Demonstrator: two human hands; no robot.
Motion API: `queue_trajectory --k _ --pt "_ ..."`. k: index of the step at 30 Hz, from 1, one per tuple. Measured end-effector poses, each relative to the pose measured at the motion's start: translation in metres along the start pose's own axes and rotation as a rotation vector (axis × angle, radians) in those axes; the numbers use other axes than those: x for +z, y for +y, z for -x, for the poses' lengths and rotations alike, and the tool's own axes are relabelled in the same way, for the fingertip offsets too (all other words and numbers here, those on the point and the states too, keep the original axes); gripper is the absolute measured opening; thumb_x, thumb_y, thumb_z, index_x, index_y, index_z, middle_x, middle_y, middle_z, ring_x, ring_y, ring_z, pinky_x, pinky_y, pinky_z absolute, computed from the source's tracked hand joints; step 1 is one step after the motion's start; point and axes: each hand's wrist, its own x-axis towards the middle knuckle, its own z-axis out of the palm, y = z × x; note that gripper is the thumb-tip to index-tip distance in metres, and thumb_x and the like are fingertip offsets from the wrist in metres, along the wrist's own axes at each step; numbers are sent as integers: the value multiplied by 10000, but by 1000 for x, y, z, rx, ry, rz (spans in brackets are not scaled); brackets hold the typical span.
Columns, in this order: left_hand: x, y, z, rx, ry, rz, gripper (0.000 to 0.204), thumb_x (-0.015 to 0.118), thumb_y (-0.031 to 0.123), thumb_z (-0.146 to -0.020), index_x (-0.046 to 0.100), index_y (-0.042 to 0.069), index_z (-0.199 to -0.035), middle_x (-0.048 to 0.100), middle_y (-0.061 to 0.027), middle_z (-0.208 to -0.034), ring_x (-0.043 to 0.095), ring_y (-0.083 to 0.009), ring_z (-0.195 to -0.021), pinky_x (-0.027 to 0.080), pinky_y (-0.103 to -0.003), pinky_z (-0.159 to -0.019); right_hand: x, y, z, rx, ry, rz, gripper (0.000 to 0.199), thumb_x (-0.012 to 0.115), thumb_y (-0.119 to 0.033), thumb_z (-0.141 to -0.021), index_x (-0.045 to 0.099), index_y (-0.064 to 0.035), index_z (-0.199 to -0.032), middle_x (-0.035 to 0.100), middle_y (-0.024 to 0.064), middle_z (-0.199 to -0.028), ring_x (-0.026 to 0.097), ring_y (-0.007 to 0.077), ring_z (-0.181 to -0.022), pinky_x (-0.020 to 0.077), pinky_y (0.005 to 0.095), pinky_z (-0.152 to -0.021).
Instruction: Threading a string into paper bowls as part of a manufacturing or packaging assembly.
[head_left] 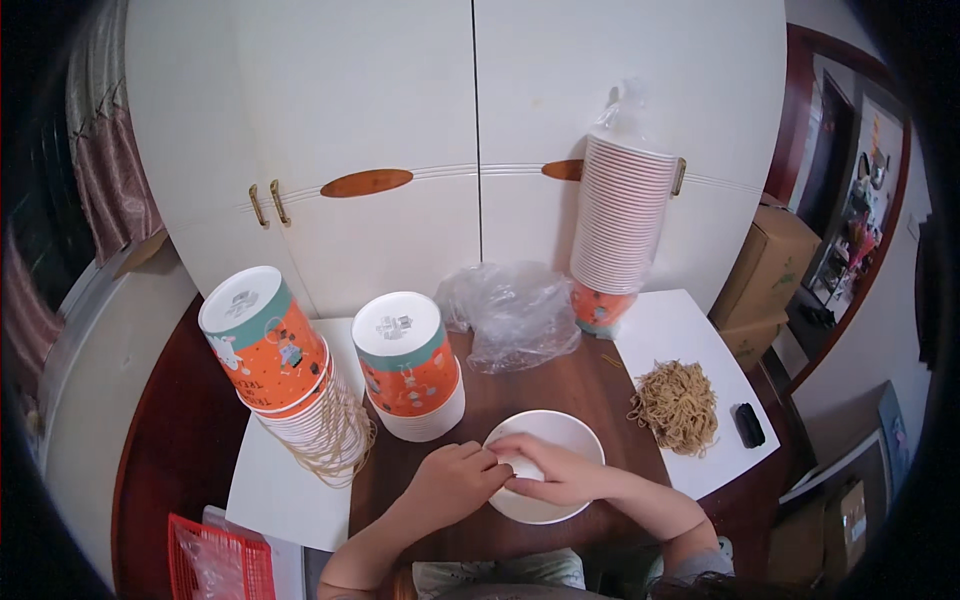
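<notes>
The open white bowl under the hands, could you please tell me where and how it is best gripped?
The white bowl is probably best gripped by its rim, at left and right, from above with thumbs inside, since its round mouth faces up. The left hand and right hand reach over it, so each would first move outward.

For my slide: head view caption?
Left hand and right hand meet over a paper tub; inverted orange tub stacks left, rubber bands heaped right.

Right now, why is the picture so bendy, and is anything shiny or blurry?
Head view: fisheye lens, so the sides of the white cabinet curve and corners go black; head view: clear plastic bag catches bright glints; head view: left hand and right hand look fairly sharp.
</notes>
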Motion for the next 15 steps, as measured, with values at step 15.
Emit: queue_trajectory --k 15 --pt "26 -38 -3 -110 -156 240 244 630 250 -722 575 60 -864 587 -48 -792 560 -187 -724 463 -295 -618 4 26 4 211 134 224 111 561 -158 -770 557 -51 -799 578 113 -712 569 280 -667 440 367 -590"
